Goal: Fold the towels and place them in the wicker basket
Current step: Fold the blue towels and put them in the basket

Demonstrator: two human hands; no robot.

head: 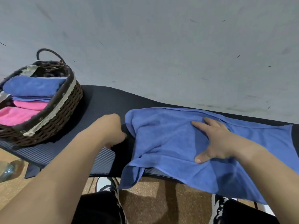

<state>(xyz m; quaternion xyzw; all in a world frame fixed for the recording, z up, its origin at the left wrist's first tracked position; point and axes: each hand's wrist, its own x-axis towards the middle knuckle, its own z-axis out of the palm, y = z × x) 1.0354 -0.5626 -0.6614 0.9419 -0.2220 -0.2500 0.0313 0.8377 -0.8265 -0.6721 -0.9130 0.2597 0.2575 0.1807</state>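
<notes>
A blue towel point(169, 138) lies spread and rumpled on the black mat point(100, 102), its near edge hanging over the mat's front. My right hand point(215, 141) rests flat on the towel's middle with fingers spread. My left hand point(113, 130) is at the towel's left edge, fingers curled against the mat; whether it grips the cloth is hidden. The dark wicker basket point(64, 104) stands at the left on the mat. Folded blue towels point(34, 86) and pink towels point(19, 113) are stacked inside it.
A grey wall point(161, 46) rises just behind the mat. Below the mat's front edge are a brown floor point(158, 201), my dark trousers and my shoes point(218, 206). A clear plastic bottle point(9, 168) lies at the lower left.
</notes>
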